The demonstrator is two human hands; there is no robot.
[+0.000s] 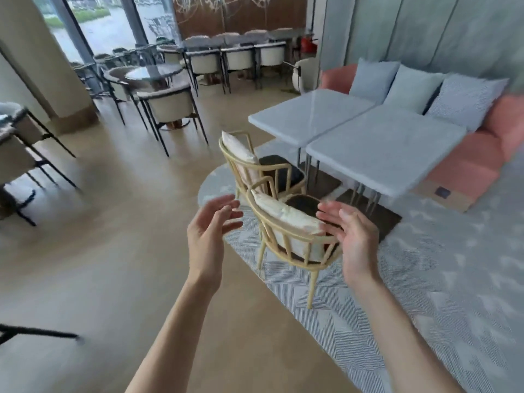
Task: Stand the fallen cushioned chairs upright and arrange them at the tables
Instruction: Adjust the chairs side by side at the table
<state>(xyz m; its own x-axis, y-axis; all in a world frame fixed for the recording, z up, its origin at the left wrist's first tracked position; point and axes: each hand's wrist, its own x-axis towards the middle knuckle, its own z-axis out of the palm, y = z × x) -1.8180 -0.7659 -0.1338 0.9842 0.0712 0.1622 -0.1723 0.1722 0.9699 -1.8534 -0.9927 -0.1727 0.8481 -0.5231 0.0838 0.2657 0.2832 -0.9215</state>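
Flanking the near rattan armchair (295, 239), your left hand (209, 234) and right hand (351, 236) hang spread, holding nothing, seemingly ready to grasp its backrest.

Near armchair (292, 245): pale bentwood-look frame, cream cloth cushion. Tables (385, 148): smooth pale-grey tops. Rug (425, 307): woven, finely ribbed.
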